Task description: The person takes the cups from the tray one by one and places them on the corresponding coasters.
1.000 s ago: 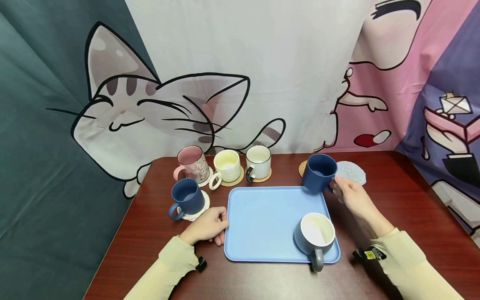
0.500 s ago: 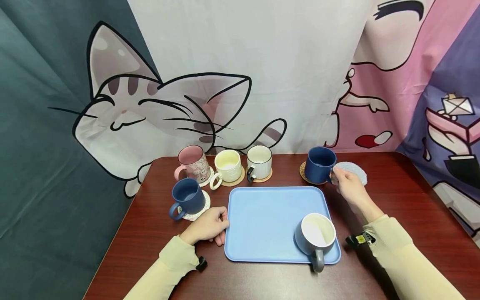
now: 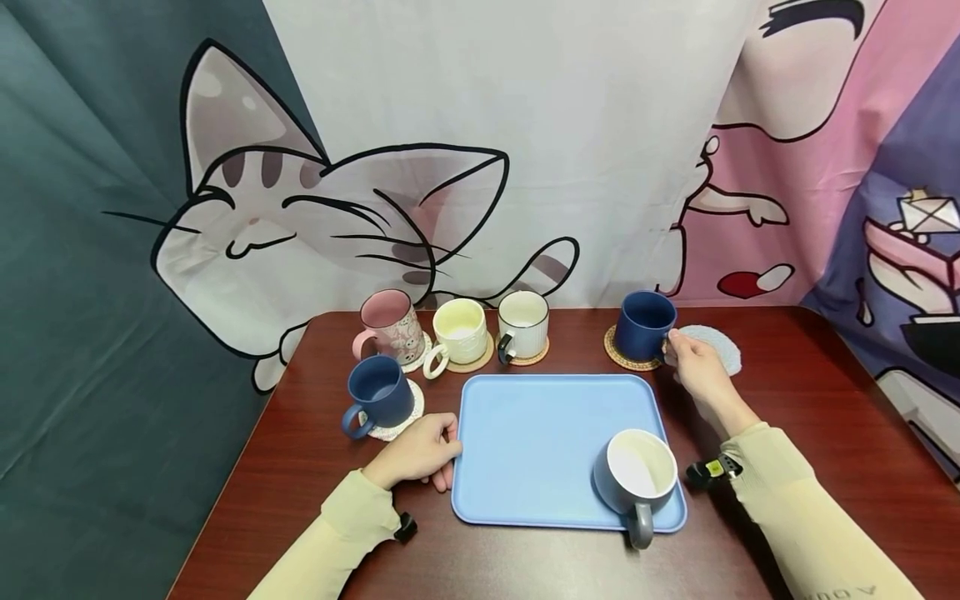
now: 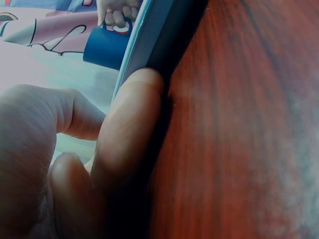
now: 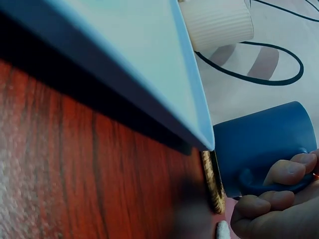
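Observation:
My right hand (image 3: 701, 371) holds the handle of a dark blue mug (image 3: 647, 315), which stands upright on a round woven coaster (image 3: 621, 354) behind the tray. In the right wrist view, curled fingers (image 5: 286, 172) pass through that handle. At the left side of a light blue tray (image 3: 540, 450), my left hand (image 3: 420, 450) grips the rim between thumb and fingers; the left wrist view has the thumb over the edge and a finger (image 4: 132, 119) against its outer side. A white mug with a grey base and handle (image 3: 636, 471) stands at the tray's front right corner.
Left of the tray, another blue mug (image 3: 381, 392) sits on a pale coaster. Behind stand a pink mug (image 3: 393, 325), a cream cup (image 3: 461, 332) and a white ribbed mug (image 3: 523, 325), each on a coaster. A grey-blue coaster (image 3: 716, 346) lies right of the held mug.
My right hand has carried the dark blue mug back from above the tray's far right corner and set it on the woven coaster. My left hand keeps its place at the tray.

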Tool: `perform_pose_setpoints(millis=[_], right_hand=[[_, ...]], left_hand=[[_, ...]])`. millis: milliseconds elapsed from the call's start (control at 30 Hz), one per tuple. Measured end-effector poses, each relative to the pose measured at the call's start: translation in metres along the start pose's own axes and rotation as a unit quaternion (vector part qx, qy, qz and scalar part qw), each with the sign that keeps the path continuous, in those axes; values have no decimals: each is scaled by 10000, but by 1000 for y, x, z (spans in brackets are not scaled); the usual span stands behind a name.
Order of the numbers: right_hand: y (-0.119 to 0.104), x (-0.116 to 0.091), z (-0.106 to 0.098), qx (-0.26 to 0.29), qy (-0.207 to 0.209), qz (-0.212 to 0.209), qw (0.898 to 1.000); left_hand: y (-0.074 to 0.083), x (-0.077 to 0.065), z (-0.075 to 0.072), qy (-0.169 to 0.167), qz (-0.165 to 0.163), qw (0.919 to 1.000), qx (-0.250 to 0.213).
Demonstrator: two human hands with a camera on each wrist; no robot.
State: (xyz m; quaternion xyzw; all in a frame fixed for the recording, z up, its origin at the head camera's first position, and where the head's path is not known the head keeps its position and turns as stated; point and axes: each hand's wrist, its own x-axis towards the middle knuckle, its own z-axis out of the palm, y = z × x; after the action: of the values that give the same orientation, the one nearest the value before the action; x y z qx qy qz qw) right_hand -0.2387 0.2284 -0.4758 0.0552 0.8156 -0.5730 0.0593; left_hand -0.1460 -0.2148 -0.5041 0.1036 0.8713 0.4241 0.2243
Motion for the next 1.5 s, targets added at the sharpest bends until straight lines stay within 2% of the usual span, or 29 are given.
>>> perform_pose_setpoints(millis=[433, 600, 867, 1133, 1500], right_hand=[[2, 5, -8, -247, -401, 176, 9987], [0, 4, -9, -316, -557, 207, 9977], [-1, 5, -11, -386, -600, 235, 9972], [0, 6, -13, -486, -639, 159, 9966], [2, 6, -14, -364, -620, 3, 9974]], left_hand=[[-1, 0, 0, 7, -3, 10000, -12], [-1, 0, 0, -39, -64, 9998, -170], [-3, 0, -2, -57, -96, 9989, -459], [-1, 0, -1, 5, -168, 9990, -415], [0, -1, 0, 34, -224, 9990, -395]])
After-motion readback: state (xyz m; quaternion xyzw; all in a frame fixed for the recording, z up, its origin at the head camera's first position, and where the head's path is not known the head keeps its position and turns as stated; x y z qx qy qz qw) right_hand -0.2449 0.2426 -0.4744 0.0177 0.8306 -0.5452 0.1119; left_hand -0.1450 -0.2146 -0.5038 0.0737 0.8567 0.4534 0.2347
